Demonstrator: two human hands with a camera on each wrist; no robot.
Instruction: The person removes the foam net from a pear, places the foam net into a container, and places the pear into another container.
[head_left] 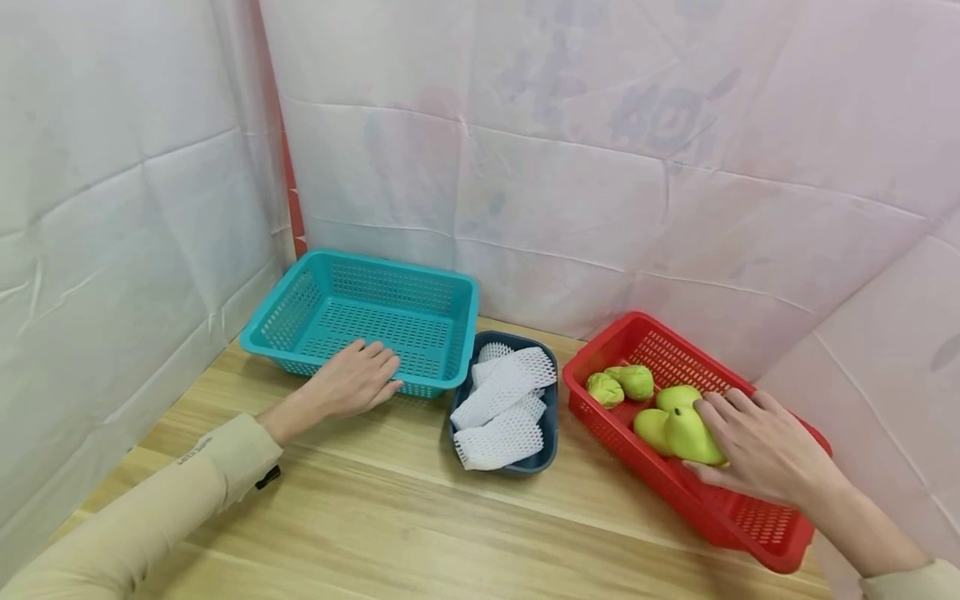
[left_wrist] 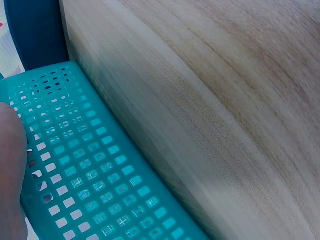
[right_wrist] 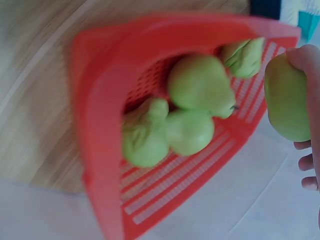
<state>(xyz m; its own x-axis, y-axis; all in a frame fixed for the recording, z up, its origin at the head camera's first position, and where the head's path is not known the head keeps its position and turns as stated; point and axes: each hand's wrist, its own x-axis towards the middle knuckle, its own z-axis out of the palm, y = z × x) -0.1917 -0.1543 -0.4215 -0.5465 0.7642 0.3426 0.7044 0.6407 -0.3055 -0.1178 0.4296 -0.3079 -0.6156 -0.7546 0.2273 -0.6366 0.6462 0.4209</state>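
My right hand (head_left: 768, 450) grips a yellow-green pear (right_wrist: 287, 97) over the red basket (head_left: 622, 446), thumb on one side and fingers on the other. Inside that basket lie a smooth pear with a stem (right_wrist: 200, 82), another smooth green fruit (right_wrist: 191, 131) and two lumpy, wrinkled green pieces (head_left: 604, 389). My left hand (head_left: 348, 382) lies over the near rim of the teal basket (head_left: 360, 262), its fingers extended over the inside. No item shows in that basket.
Between the baskets stands a dark blue tray (head_left: 551, 417) holding several white foam net sleeves (head_left: 502, 437). A small black object (head_left: 267, 477) shows by the left cuff. Pale cloth (head_left: 555, 192) hangs behind and at both sides of the wooden table (head_left: 420, 533).
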